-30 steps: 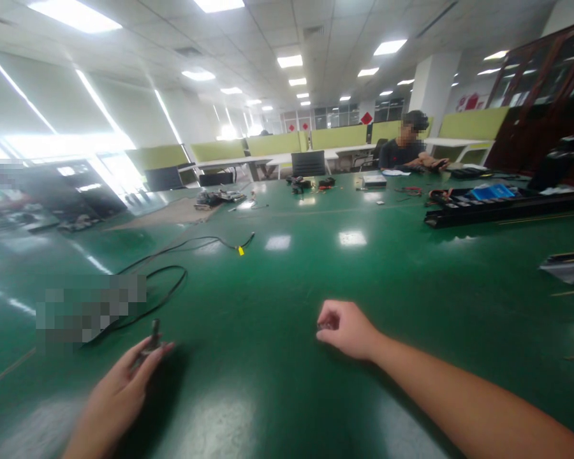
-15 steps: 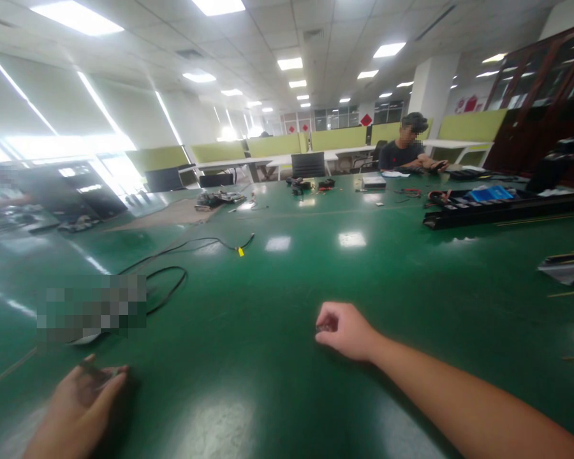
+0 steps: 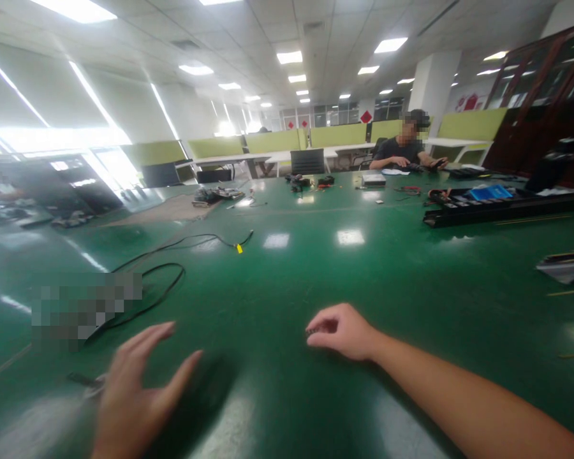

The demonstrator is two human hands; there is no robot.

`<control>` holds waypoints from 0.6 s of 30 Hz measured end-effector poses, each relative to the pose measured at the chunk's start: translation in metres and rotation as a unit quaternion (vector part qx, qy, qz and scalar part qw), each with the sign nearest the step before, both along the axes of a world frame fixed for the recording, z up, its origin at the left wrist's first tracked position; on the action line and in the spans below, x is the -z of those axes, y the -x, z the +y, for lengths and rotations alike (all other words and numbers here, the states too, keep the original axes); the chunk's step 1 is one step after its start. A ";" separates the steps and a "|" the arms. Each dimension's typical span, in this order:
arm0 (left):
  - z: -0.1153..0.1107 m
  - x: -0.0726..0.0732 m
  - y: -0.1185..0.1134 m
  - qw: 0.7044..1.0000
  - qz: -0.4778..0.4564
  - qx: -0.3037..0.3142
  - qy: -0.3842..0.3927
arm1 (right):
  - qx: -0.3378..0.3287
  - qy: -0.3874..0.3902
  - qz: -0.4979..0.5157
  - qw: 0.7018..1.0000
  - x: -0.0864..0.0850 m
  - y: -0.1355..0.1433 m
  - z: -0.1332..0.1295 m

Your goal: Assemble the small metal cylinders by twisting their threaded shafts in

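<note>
My left hand point(image 3: 141, 392) is hovering, released, at eight o'clock; my right hand point(image 3: 347, 333) is gripping at five. A blurred metal part point(image 3: 92, 384) is lying at the left's nine o'clock; a small dark piece point(image 3: 310, 331) is showing in my right grip.

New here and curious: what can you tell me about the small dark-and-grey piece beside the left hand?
The dark-and-grey piece appears to lie on the green table, left of the left hand. A dark, narrow part points away from the hand; a grey, metallic-looking part sits nearer, partly covered by the hand. Blur hides finer detail and whether they touch.
</note>
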State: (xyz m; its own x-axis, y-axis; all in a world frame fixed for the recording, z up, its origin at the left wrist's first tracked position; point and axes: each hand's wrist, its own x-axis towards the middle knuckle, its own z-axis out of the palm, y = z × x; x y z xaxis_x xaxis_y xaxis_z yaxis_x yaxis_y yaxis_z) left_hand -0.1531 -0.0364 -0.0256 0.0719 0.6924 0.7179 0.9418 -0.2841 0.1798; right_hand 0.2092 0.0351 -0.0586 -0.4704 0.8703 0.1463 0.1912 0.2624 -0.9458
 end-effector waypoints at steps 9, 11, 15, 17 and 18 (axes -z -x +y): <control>0.036 -0.007 -0.166 0.886 -0.069 0.409 0.207 | -0.147 0.163 0.119 0.968 -0.002 -0.007 0.002; 0.039 -0.006 -0.178 0.878 -0.118 0.419 0.200 | -0.155 0.195 0.151 0.957 0.001 -0.007 0.003; 0.037 -0.009 -0.163 0.910 -0.182 0.333 0.165 | -0.171 0.236 0.181 0.939 0.005 -0.006 0.006; 0.033 -0.014 -0.134 0.946 -0.207 0.217 0.120 | -0.176 0.240 0.169 0.939 0.006 -0.005 0.007; 0.030 -0.018 -0.116 0.960 -0.215 0.155 0.088 | -0.178 0.240 0.162 0.940 0.005 -0.005 0.007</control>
State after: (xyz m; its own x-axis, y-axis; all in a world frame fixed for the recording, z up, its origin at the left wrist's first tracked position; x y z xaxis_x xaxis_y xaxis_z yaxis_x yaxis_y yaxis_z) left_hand -0.0371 -0.0061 -0.0072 0.0174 0.7991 0.6009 0.6446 -0.4684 0.6043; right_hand 0.2142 0.0419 -0.0636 -0.7424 0.6689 -0.0379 -0.1464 -0.2172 -0.9651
